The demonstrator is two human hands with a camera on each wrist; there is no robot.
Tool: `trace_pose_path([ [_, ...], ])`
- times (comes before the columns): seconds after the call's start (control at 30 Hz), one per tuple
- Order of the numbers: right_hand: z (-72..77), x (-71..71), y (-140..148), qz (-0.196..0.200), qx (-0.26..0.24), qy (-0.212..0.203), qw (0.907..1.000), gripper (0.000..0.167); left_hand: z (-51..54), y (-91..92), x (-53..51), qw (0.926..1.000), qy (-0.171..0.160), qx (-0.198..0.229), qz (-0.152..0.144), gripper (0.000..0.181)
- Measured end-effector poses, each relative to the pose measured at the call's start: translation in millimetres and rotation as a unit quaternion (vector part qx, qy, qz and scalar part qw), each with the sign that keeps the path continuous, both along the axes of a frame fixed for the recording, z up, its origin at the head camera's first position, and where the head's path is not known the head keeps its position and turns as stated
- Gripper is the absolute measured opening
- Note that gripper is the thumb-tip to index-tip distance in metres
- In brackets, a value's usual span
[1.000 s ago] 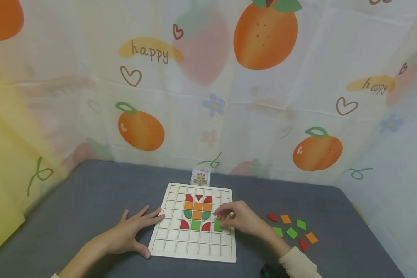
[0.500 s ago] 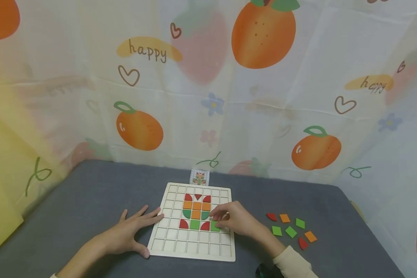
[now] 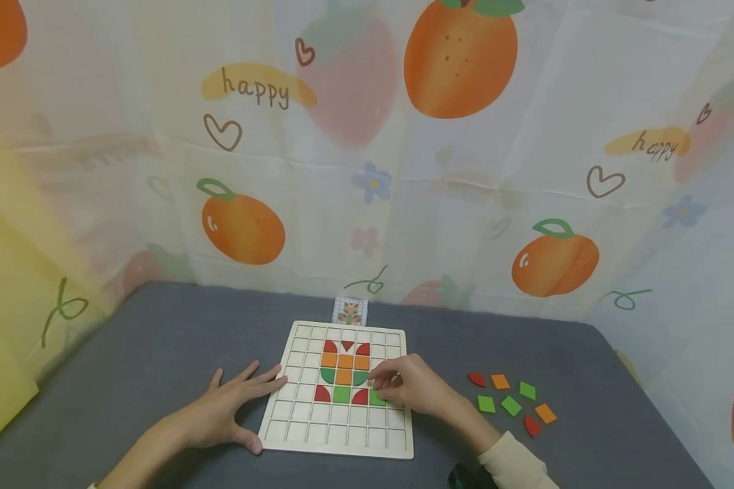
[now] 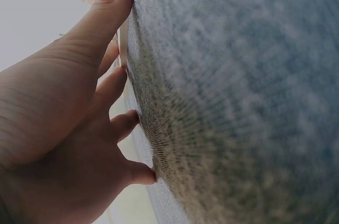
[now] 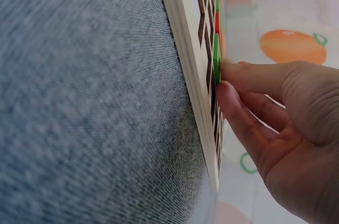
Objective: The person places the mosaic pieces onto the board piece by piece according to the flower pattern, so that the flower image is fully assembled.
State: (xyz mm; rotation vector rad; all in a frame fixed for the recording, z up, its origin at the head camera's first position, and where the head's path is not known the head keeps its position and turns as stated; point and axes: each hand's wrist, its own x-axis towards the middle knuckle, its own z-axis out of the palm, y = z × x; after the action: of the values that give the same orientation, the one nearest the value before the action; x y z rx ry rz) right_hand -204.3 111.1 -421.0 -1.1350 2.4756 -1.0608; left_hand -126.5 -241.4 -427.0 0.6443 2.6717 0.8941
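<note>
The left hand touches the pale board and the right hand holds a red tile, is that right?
Not quite: the right hand holds a green tile, as the right wrist view shows. The left hand does touch the pale board.

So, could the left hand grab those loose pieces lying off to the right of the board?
Probably not easily: the left hand is at the left edge of the board, so the board and the right hand lie between it and the loose pieces.
</note>
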Motion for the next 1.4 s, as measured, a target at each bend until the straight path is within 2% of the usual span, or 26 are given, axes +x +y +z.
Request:
trace_pose_path([
  [0.2, 1.2, 0.7, 6, -0.005, 0.005, 0.013, 0.9999, 0.02, -0.4, 0.4, -0.2, 1.0, -0.004, 0.0, 0.001, 0.104],
  [0.37, 5.8, 0.7, 21, -0.031, 0.019, 0.025, 0.999, 0.02, -0.6, 0.6, -0.1, 0.9999, -0.011, -0.006, 0.007, 0.105],
  [0.57, 9.1, -1.4, 48, -0.065, 0.013, 0.031, 0.9973, 0.021, -0.4, -0.3, 0.2, 1.0, 0.002, -0.001, 0.0, 0.104],
  [0.9, 12.0, -4.4, 102, -0.118, 0.01, 0.048, 0.9918, 0.024, -0.4, 0.8, 0.6, 1.0, -0.007, -0.003, 0.005, 0.105],
  [1.13, 17.1, 1.2, 147, -0.196, 0.01, -0.004, 0.9805, 0.027, -0.4, -0.2, 0.7, 1.0, -0.002, 0.0, -0.001, 0.104],
  [1.33, 12.5, 3.5, 185, -0.235, 0.032, 0.038, 0.9707, 0.027, -0.7, -0.2, 0.1, 1.0, -0.003, 0.001, 0.0, 0.104],
  [1.4, 10.2, 4.1, 195, -0.249, 0.041, 0.033, 0.967, 0.027, -0.9, 0.1, -0.2, 1.0, -0.004, 0.002, 0.0, 0.104],
])
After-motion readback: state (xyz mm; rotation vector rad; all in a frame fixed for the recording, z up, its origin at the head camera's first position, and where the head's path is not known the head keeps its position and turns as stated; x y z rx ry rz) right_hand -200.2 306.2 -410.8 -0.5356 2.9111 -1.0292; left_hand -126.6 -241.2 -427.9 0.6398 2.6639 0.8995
